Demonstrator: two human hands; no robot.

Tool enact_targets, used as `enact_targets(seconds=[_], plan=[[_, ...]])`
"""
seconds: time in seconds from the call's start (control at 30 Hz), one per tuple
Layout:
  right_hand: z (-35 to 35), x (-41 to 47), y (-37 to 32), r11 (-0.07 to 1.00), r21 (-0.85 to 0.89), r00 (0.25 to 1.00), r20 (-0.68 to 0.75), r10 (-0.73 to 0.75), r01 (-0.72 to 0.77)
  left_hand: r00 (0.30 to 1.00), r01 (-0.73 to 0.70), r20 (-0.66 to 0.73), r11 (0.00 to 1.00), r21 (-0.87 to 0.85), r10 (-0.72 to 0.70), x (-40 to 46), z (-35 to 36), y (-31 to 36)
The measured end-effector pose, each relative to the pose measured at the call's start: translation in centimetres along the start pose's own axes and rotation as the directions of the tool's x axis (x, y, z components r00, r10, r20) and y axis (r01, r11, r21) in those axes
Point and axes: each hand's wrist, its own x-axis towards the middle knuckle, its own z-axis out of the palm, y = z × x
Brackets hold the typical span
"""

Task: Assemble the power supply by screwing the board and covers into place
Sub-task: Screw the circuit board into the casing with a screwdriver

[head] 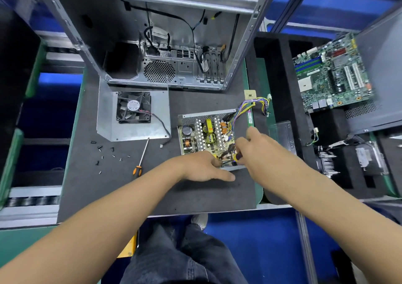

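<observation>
Now | power supply board in open casing, centre-right of frame | left hand fingers spread, steadying near edge | right hand pinching yellow-handled screwdriver | advice: keep driver upright, press gently.

Person, head-camera view: 2 bare forearms, no sleeves, gloves, watch or rings visible. Left hand and right hand uncovered. Dark grey denim trousers, creased. 1 light-coloured shoe partly visible.
</observation>
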Motion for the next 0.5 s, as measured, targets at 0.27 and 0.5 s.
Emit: enact_targets(seconds=[0.27, 0.5], plan=[[-1.3, 0.4, -1.5, 0.987, -0.075, 0.975, 0.162, 0.151, -0.141, 0.999, 0.004, -0.049, 1.000, 0.008, -0.004, -0.4, 0.1, 0.5], [-3.3, 0.6, -1.5, 0.994, -0.101, 0.958, 0.277, 0.076, -0.049, 0.998, 0.000, -0.066, 1.000, -0.031, -0.002, -0.9, 0.2, 0.7]])
